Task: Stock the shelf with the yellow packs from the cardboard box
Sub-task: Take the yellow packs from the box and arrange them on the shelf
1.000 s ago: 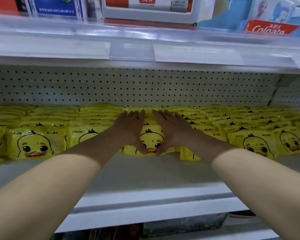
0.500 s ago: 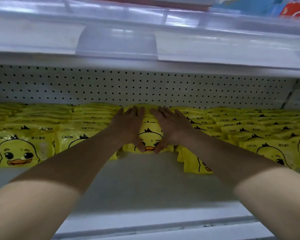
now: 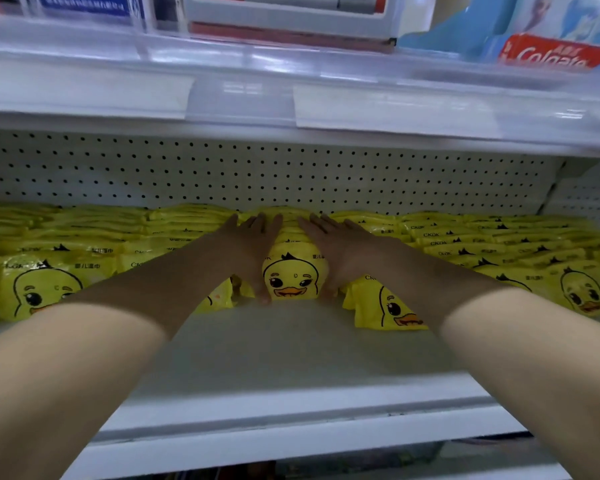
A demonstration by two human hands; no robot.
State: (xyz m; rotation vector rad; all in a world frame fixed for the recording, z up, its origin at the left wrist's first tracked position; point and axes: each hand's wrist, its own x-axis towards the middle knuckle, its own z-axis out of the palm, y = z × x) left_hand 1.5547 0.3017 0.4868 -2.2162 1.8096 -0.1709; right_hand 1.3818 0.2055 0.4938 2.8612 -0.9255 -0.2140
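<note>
Yellow duck-face packs lie in overlapping rows across the white shelf. My left hand and my right hand press flat against the two sides of the middle row of packs, fingers stretched toward the back and thumbs down at the front. The front pack's duck face shows between my hands. One pack leans forward just right of my right wrist, and another pack is partly hidden under my left wrist. The cardboard box is out of view.
More pack rows fill the left and right of the shelf. A pegboard wall closes the back. The upper shelf's price rail overhangs close above, with a Colgate box on it. A bare shelf strip runs along the front.
My hands have slid apart from the top and front of the middle row to its sides, uncovering the duck face. The view shifted slightly.
</note>
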